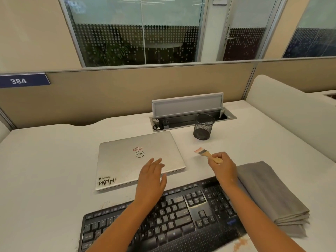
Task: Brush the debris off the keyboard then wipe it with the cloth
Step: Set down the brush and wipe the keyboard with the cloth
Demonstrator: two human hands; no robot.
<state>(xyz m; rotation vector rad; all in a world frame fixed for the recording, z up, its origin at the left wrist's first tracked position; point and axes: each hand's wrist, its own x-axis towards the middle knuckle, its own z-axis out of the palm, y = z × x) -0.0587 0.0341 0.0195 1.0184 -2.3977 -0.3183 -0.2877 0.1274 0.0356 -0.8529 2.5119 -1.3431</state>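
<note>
Nearest, at 6 o'clock, the black keyboard lies slanted across the white desk, with pale dust and specks on its keys and a reddish smear by its lower right corner. At 4 o'clock a folded grey cloth lies just beside the keyboard's right end, not yet used. Both forearms reach out over the keys. The left hand hovers open, fingers straight, above the keyboard's far edge and the near edge of a closed silver laptop at 11 o'clock. At 1 o'clock the right hand grips the wooden handle of a small brush, bristles pointing away to the left, clear of the keys. Farther off at 12 o'clock stands a black mesh pen cup, with an open cable tray behind it.

Brushing seems about to start. To do it well, I would steady the keyboard with the free hand, bring the bristles down and sweep row by row toward one edge, away from the cloth, so it stays clean for wiping
</note>
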